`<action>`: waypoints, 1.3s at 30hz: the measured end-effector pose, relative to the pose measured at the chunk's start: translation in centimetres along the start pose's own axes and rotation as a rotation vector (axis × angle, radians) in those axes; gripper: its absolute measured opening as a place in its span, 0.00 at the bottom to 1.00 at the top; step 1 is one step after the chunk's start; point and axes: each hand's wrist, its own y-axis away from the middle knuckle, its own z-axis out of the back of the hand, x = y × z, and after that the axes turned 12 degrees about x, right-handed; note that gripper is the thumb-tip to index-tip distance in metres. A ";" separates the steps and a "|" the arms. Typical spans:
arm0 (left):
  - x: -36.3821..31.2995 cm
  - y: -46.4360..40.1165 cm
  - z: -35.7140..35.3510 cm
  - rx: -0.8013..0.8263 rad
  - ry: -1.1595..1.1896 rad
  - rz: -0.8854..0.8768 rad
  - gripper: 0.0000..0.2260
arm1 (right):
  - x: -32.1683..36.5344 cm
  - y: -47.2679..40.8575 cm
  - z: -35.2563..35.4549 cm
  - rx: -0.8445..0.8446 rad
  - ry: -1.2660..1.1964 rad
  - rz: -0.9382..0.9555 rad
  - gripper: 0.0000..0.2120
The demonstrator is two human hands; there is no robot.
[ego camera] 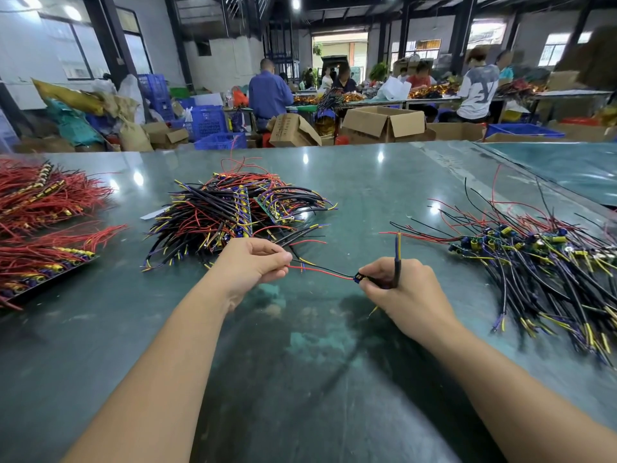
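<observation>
Wire lead (320,272) stretched left-right; left hand (253,265) pinches free end, right hand (404,292) grips blue connector (359,278)

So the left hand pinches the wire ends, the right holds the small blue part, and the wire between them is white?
Not white: in the head view the wire between them is red. The left hand does pinch the ends, and the right hand holds the small blue part.

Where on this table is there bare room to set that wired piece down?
Bare tabletop lies below the left hand and right hand, and between the middle wire heap and the right heap. Crowded: the red wire bundles at left, and both heaps.
</observation>
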 end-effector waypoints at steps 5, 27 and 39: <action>0.0 0.0 0.5 -0.006 0.041 0.001 0.05 | 0.0 0.1 0.4 0.025 0.019 -0.009 0.07; -0.4 -0.4 0.1 -0.200 0.116 -0.173 0.06 | 0.6 0.1 0.1 0.105 0.077 0.088 0.03; -0.8 1.6 -6.4 0.385 0.371 0.009 0.12 | 1.5 0.5 -1.0 -0.119 -0.145 0.318 0.10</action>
